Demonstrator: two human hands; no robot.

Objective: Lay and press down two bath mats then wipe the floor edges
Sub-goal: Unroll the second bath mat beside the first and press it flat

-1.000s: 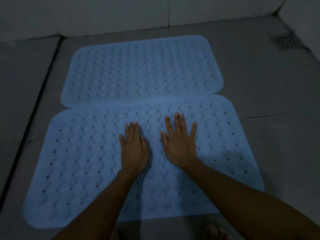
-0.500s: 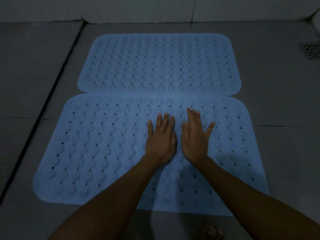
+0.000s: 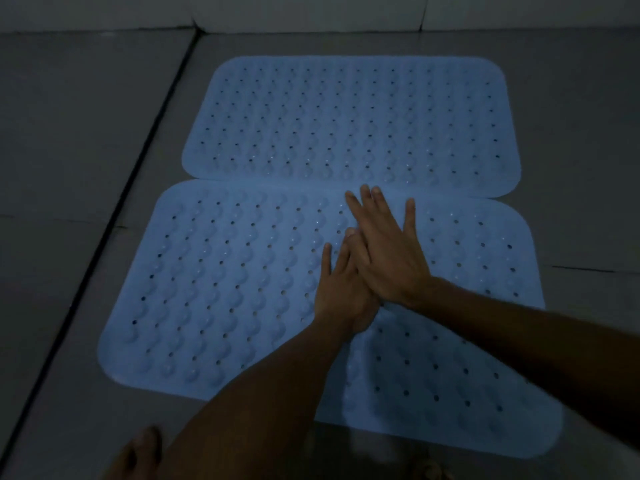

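Right hand (image 3: 388, 258) flat w/ fingers spread, overlapping flat left hand (image 3: 341, 292) on near mat (image 3: 225, 289). Risk: stacked pressure leaves outer corners unsealed; far mat (image 3: 349, 119) beyond fingertips may stay loose.

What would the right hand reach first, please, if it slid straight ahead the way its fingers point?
The right hand points up and slightly left across the near bath mat. Its fingertips lie almost at that mat's far edge, so it would probably meet the far bath mat first, right where the two mats join.
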